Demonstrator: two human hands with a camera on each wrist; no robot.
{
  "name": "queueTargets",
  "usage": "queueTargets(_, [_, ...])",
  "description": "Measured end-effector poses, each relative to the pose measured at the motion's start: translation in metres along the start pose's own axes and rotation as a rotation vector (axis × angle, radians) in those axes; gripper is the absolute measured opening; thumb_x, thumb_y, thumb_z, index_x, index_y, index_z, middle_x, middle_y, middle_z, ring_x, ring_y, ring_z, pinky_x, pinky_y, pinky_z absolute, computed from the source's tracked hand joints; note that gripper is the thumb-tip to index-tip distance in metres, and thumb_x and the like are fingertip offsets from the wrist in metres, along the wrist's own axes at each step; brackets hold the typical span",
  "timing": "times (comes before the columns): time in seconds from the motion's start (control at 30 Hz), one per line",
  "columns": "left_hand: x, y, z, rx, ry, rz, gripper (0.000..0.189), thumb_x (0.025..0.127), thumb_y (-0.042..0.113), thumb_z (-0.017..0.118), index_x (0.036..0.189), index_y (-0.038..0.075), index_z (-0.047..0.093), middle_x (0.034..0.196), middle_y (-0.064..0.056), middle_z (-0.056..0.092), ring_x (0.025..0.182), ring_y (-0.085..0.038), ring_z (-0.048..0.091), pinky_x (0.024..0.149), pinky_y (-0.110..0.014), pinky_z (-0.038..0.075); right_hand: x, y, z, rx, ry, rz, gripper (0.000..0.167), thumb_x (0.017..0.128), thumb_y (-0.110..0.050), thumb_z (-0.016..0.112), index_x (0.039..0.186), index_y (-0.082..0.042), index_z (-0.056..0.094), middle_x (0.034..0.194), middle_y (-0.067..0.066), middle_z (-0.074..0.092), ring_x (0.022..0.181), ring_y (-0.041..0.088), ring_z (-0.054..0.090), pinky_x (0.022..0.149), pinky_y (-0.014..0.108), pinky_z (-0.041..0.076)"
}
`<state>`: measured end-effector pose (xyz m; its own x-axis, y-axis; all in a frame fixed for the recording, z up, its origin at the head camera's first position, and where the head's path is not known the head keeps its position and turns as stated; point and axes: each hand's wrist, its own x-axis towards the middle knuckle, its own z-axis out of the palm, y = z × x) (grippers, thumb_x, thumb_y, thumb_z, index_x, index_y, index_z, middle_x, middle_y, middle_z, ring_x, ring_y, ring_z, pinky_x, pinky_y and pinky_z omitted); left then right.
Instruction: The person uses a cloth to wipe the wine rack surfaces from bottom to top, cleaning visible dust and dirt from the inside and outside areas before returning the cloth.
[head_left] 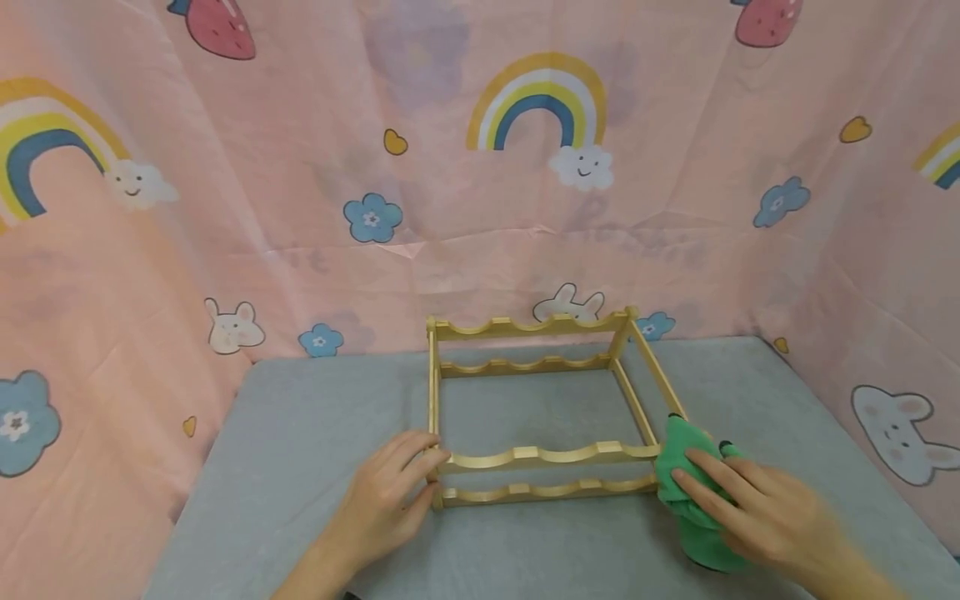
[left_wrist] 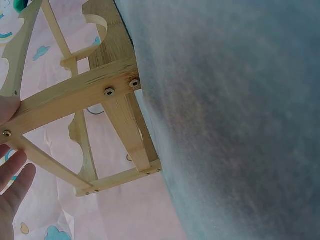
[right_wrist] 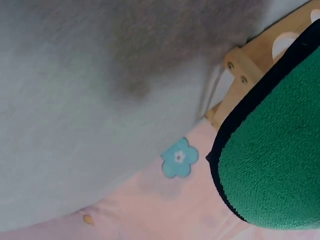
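Note:
A pale wooden wine rack with scalloped rails stands on the grey-covered table in the head view. My left hand grips its near left corner, thumb and fingers on either side of the post. At the near right corner, my right hand holds a green cloth with dark edging against the frame. In the left wrist view, screw heads dot the rack's end bar, and fingertips show at the left. The cloth hides most of the rack in the right wrist view.
The grey table cover spreads around the rack on all sides. A pink curtain printed with rainbows, flowers and rabbits hangs behind the table and at both sides. A small dark object peeks in at the bottom edge.

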<state>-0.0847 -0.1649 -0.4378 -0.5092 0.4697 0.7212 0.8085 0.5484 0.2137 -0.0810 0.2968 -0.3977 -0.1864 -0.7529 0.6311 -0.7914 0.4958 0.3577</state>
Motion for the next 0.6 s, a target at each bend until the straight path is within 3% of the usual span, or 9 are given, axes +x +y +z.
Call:
queueTargets(0.13, [0.001,0.0,0.0,-0.002,0.003,0.002,0.053,0.069,-0.008,0.086,0.119,0.007,0.071,0.121,-0.008,0.068,0.111,-0.027,0.067,0.095,-0.042,0.058,0.007,-0.006,0.008,-0.009,0.005,-0.019,0.042,0.116,-0.012,0.033,0.118,-0.005,0.074,0.113,0.016,0.074,0.074,0.027,0.064,0.049,0.037,0.049])
queueTargets(0.27, [0.001,0.0,0.0,0.0,0.005,0.005,0.053,0.07,-0.007,0.085,0.119,0.007,0.071,0.122,-0.008,0.068,0.111,-0.027,0.067,0.097,-0.043,0.058,0.016,-0.01,0.014,-0.009,0.018,-0.026,0.042,0.114,-0.003,0.032,0.118,-0.005,0.074,0.114,0.016,0.074,0.076,0.027,0.064,0.05,0.036,0.049])
queueTargets(0.6, [0.0,0.0,0.0,0.008,-0.001,0.004,0.053,0.07,-0.007,0.085,0.119,0.007,0.071,0.122,-0.008,0.068,0.111,-0.026,0.067,0.095,-0.041,0.058,0.035,-0.019,0.029,0.034,0.067,-0.054,0.04,0.114,-0.002,0.034,0.116,-0.005,0.074,0.11,0.016,0.075,0.074,0.025,0.064,0.049,0.029,0.044])
